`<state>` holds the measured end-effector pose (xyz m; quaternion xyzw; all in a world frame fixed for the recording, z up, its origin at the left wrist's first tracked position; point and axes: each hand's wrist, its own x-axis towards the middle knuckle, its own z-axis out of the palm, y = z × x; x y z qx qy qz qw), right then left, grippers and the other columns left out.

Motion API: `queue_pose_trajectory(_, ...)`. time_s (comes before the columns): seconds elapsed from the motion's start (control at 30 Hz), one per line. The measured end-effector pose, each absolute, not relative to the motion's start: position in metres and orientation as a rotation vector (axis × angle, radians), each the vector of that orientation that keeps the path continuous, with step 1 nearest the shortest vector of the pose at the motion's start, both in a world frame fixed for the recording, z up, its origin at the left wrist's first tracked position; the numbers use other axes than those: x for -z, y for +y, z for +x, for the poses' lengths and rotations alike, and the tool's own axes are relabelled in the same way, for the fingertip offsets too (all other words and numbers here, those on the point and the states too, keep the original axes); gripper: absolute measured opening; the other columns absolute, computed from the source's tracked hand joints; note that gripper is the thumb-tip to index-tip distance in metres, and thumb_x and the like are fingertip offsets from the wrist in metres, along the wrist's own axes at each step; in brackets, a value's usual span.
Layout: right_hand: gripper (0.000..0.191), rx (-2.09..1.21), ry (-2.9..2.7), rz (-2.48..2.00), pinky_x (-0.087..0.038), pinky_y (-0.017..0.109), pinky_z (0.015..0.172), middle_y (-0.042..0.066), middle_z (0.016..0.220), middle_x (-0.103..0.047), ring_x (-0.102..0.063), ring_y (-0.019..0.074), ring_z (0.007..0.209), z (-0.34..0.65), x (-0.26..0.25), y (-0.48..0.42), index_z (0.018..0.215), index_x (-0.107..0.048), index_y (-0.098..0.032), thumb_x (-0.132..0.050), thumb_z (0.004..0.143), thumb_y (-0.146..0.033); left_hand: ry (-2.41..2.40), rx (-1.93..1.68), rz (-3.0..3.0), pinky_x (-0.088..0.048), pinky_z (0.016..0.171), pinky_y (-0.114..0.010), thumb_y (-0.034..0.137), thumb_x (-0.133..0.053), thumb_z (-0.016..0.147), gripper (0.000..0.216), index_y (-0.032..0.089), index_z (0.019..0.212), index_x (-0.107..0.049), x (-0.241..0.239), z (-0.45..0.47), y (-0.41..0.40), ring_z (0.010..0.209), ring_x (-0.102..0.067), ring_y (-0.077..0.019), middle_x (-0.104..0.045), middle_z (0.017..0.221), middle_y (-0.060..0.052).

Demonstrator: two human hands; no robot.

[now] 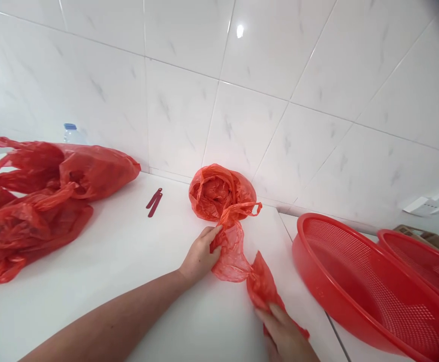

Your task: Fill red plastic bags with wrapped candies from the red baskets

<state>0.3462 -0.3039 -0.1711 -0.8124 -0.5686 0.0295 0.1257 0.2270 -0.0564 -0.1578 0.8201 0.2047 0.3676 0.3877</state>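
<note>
My left hand point(201, 256) is closed on the edge of a thin red plastic bag point(231, 255), pinching it near the middle of the white table. Lower right, my right hand point(285, 334) grips a bunched red piece of plastic point(261, 281), which joins the bag at a narrow twist. Just beyond my left hand, against the wall, sits a rounded red bag point(215, 193) with crumpled plastic inside its mouth. A looped handle lies across its front. Whether that bundle and the held bag are one piece, I cannot tell.
Full red plastic bags point(98, 168) lie at the left, a clear bottle with a blue cap point(70, 126) behind them. Two flat dark-red strips point(155, 202) rest on the table point(128, 261). Red perforated baskets point(317, 271) stand at the right. A tiled wall point(181, 110) bounds the back.
</note>
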Motion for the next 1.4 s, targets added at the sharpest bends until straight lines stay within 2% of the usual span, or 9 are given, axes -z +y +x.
queue_pose_trajectory(0.13,0.045,0.122,-1.462,-2.327,-0.047,0.039,0.095,0.010,0.131,-0.053,-0.051,0.0239,0.120,0.363,0.105,-0.237,0.126,-0.055,-0.024,-0.037,0.085,-0.018,0.498,-0.989,2.076,-0.046,0.097,-0.035,0.004,-0.048,0.075,0.064,0.023,0.136,-0.042,0.159,0.225,-0.055,0.111,-0.055,-0.0188,-0.052,0.123,-0.008)
queue_pose_trajectory(0.27,0.039,0.462,-1.307,-2.141,-0.040,0.047,0.102,0.010,0.145,-0.036,-0.035,0.0285,0.133,0.353,0.069,-0.202,0.125,-0.055,-0.023,-0.045,0.088,-0.030,0.360,-1.077,2.133,-0.049,0.095,-0.038,0.000,-0.048,0.074,0.073,0.026,0.141,-0.033,0.158,0.223,-0.055,0.113,-0.054,-0.0210,-0.049,0.127,-0.010)
queue_pose_trajectory(0.43,0.031,0.370,-1.518,-1.843,-0.051,0.034,0.088,0.009,0.115,-0.061,-0.058,0.0190,0.108,0.312,0.096,-0.194,0.106,-0.061,-0.021,-0.034,0.090,-0.017,0.109,-1.081,2.224,-0.050,0.095,-0.038,0.002,-0.052,0.075,0.075,0.029,0.142,-0.031,0.157,0.222,-0.066,0.115,-0.053,-0.0210,-0.051,0.126,-0.009)
queue_pose_trajectory(0.6,0.035,0.151,-1.424,-2.269,-0.052,0.028,0.066,0.009,0.103,-0.067,-0.066,0.0191,0.083,0.318,0.140,-0.192,0.118,-0.052,-0.017,-0.037,0.086,-0.014,0.137,-1.092,2.189,-0.050,0.094,-0.035,-0.001,-0.046,0.077,0.072,0.030,0.141,-0.032,0.157,0.222,-0.073,0.111,-0.055,-0.0182,-0.053,0.124,-0.007)
queue_pose_trajectory(0.8,0.022,0.072,-1.409,-2.546,-0.047,0.032,0.067,0.008,0.093,-0.068,-0.064,0.0247,0.085,0.345,0.143,-0.204,0.099,-0.061,-0.021,-0.053,0.081,-0.030,0.445,-1.210,2.103,-0.054,0.077,-0.030,0.010,-0.048,0.083,0.057,0.024,0.138,-0.038,0.153,0.220,-0.046,0.097,-0.059,-0.0176,-0.053,0.121,-0.010)
queue_pose_trajectory(1.0,0.030,-0.118,-1.196,-2.612,-0.046,0.034,0.066,0.006,0.093,-0.069,-0.064,0.0261,0.087,0.366,0.128,-0.215,0.099,-0.062,-0.024,-0.056,0.078,-0.044,0.715,-1.176,2.149,-0.048,0.094,-0.039,0.005,-0.046,0.077,0.072,0.021,0.144,-0.024,0.164,0.222,-0.035,0.115,-0.052,-0.0225,-0.042,0.133,-0.013)
queue_pose_trajectory(1.17,0.029,0.074,-1.218,-2.597,-0.047,0.036,0.072,0.007,0.096,-0.068,-0.061,0.0261,0.090,0.359,0.126,-0.221,0.104,-0.061,-0.020,-0.057,0.080,-0.035,0.688,-1.180,2.395,-0.040,0.102,-0.048,0.008,-0.052,0.074,0.070,0.017,0.140,-0.028,0.167,0.224,-0.042,0.133,-0.034,-0.0313,-0.030,0.144,-0.018)
queue_pose_trajectory(1.3,0.027,0.333,-1.388,-2.432,-0.045,0.035,0.082,0.009,0.103,-0.064,-0.058,0.0234,0.096,0.336,0.130,-0.214,0.106,-0.061,-0.019,-0.040,0.088,-0.016,0.587,-1.394,2.596,-0.029,0.108,-0.053,0.014,-0.056,0.080,0.048,0.017,0.126,-0.042,0.158,0.222,-0.053,0.137,-0.026,-0.0327,-0.030,0.146,-0.020)
queue_pose_trajectory(1.4,0.031,0.278,-1.542,-2.339,-0.044,0.037,0.087,0.009,0.113,-0.060,-0.055,0.0255,0.105,0.321,0.137,-0.206,0.110,-0.059,-0.020,-0.045,0.085,-0.013,0.438,-1.506,2.767,-0.026,0.108,-0.053,0.010,-0.054,0.081,0.049,0.021,0.128,-0.045,0.152,0.219,-0.060,0.138,-0.023,-0.0330,-0.032,0.147,-0.017)
